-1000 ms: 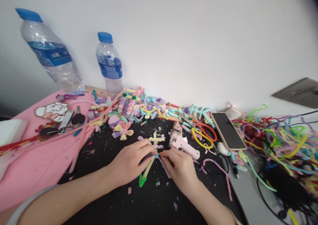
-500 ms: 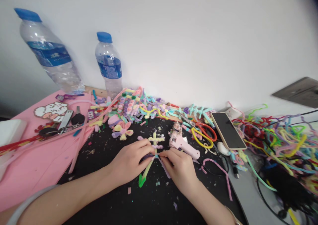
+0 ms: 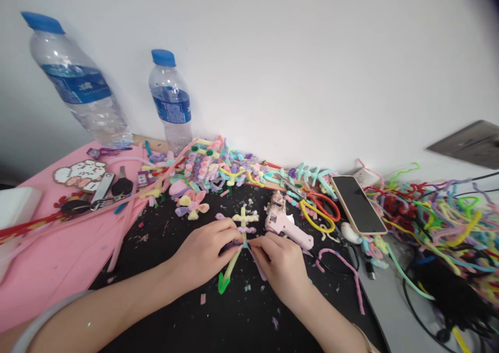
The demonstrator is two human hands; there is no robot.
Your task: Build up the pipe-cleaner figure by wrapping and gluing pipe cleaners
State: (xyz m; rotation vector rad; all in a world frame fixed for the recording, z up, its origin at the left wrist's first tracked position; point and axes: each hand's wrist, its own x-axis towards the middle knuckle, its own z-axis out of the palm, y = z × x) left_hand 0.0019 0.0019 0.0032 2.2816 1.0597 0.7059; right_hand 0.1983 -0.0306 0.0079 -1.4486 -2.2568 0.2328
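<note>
On the black work surface lies a small pipe-cleaner figure, its pale yellow stem crossed by twisted yellow and lilac pieces. A green-tipped strand slants down from it on the left. My left hand pinches a dark purple pipe cleaner at the figure's left side. From the right, my right hand pinches the other side of the same crossing, where a bit of light blue shows between the fingertips. A lilac strand comes out under the right fingers. Both sets of fingertips partly hide the crossing.
A pink glue gun lies just beyond my right hand, with yellow-and-red-handled scissors and a phone farther right. Pipe-cleaner pieces heap along the wall. Two water bottles stand at back left. Loose pipe cleaners and cables crowd the right.
Almost nothing differs. Both hands keep their pinch on the figure, with only a very slight shift of the fingers.
</note>
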